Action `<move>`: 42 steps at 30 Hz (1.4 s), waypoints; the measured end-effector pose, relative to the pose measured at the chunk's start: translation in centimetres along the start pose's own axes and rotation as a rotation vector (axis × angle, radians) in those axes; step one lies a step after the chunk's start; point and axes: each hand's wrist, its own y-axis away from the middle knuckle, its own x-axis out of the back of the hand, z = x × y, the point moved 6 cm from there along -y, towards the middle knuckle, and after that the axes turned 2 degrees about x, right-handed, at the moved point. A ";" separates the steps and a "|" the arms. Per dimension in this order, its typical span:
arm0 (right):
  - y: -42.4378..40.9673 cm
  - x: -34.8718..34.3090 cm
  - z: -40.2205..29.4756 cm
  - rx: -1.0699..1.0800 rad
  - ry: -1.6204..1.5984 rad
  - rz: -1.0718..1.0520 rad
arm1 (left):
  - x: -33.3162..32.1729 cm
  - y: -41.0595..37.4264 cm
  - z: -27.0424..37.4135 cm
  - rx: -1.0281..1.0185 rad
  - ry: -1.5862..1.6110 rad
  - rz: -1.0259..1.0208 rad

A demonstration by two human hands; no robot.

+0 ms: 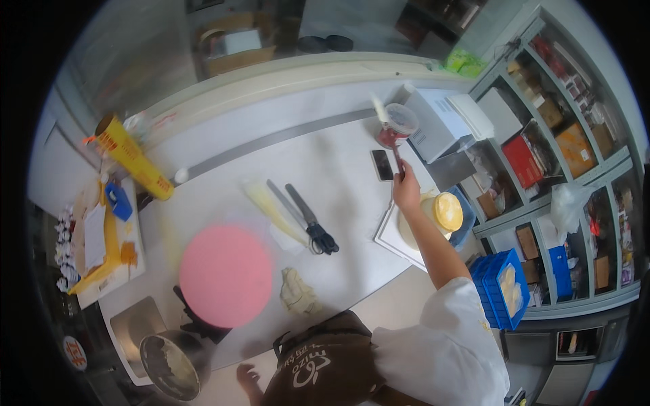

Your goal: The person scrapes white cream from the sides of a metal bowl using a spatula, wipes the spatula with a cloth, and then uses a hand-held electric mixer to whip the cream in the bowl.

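Observation:
My right hand (407,190) is closed around the dark red handle of a spatula (379,109), its pale blade raised beside a clear round tub (401,122). My left hand (249,378) hangs at the table's front edge, fingers apart and slightly curled, with nothing visible in it. Between the hands a large pink round disc (226,276) stands on a dark base. To its right lie a crumpled cloth (298,294), black-handled scissors (322,242) and long dark blades. A phone (382,165) lies near my right hand.
A metal mixing bowl (170,365) with pale contents is at the lower left. A yellow cardboard tube (134,157) leans at the back left. Right of my forearm stands a container with a yellowish lid (448,213). Blue crates (495,292) and shelving (551,167) are farther right.

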 end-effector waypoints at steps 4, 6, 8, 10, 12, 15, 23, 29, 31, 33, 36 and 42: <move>-7.9 -1.4 8.8 -0.132 0.180 0.116 | -16.5 -4.4 13.4 0.003 -0.267 -0.118; -10.6 -2.9 10.8 -0.212 0.225 0.137 | -22.5 -5.4 20.8 -0.168 -0.505 -0.134; -12.9 -4.5 12.0 -0.276 0.281 0.102 | -26.1 -6.4 23.0 -0.224 -0.687 -0.160; -15.2 -5.8 12.4 -0.297 0.326 0.086 | -28.8 -7.7 23.2 -0.327 -0.860 -0.156; -16.7 -7.4 12.7 -0.306 0.332 0.047 | -28.8 -8.6 22.5 -0.336 -0.852 -0.125; -18.3 -10.0 13.8 -0.250 0.292 0.033 | -27.9 -7.7 21.9 -0.277 -0.823 -0.126; -8.0 -5.3 0.7 0.582 0.186 0.154 | -26.1 -3.4 25.7 0.006 -0.720 -0.164; -3.4 -6.9 -5.1 0.805 0.237 0.007 | -22.9 -1.6 25.5 0.057 -0.586 -0.076; -9.6 -7.6 -1.2 0.585 0.502 0.060 | -21.0 -1.0 24.2 0.087 -0.492 0.019; -15.5 -7.9 3.9 0.280 0.773 0.057 | -19.7 -0.4 22.5 0.142 -0.371 0.087; -19.6 -9.3 11.2 -0.016 0.719 -0.027 | -18.6 0.0 19.7 0.220 -0.175 0.145; -24.3 -11.8 20.0 0.157 0.449 -0.102 | -19.6 0.7 17.4 0.223 0.218 0.083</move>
